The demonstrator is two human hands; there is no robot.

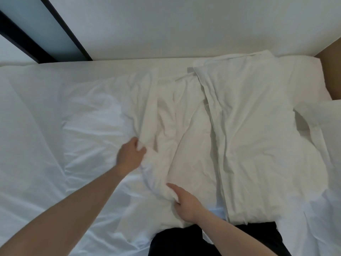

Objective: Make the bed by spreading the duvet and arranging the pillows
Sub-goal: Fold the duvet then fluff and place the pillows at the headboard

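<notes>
A crumpled white duvet point(177, 126) lies bunched across the middle of the bed point(36, 126). My left hand point(130, 156) grips a fold of its left edge. Nearer to me, my right hand point(184, 202) pinches another fold of the same edge. To the right of the duvet lies a white pillow point(258, 137), set lengthwise across the bed. Another white pillow point(321, 115) shows partly at the right edge of the view.
The white sheet on the left half of the bed is wrinkled and uncovered. A white wall point(184, 24) runs along the bed's far side. A dark-framed panel point(46, 30) stands at the far left, a brown surface point(332, 71) at the far right.
</notes>
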